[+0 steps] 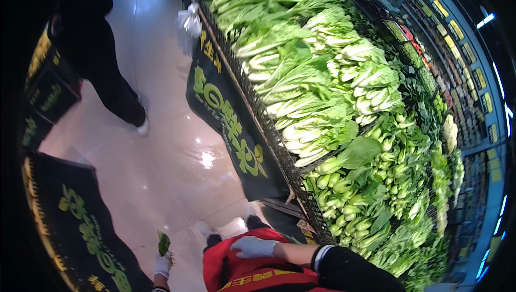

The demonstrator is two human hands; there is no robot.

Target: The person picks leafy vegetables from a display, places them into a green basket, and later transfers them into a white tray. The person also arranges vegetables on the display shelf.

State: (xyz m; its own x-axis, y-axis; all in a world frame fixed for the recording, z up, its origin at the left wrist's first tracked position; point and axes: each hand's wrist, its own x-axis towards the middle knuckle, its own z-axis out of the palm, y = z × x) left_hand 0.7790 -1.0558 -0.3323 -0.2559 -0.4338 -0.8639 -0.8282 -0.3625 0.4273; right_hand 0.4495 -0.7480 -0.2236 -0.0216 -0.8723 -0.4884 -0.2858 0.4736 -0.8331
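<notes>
My left hand, in a whitish glove, is low in the head view, held out over the floor to the left. It grips a green leaf that sticks up from the fingers, with some thin brownish bits beside it. My right hand, gloved too, lies against the front of my red apron; whether anything is under its fingers cannot be told. To the right, bok choy and long leafy cabbages fill a sloping display behind a black plastic rim.
A person in dark clothes stands in the aisle at the upper left. Another black-draped produce stand borders the aisle on the left. Clear plastic bags hang from the display's edge. My shoes are on the shiny tiled floor.
</notes>
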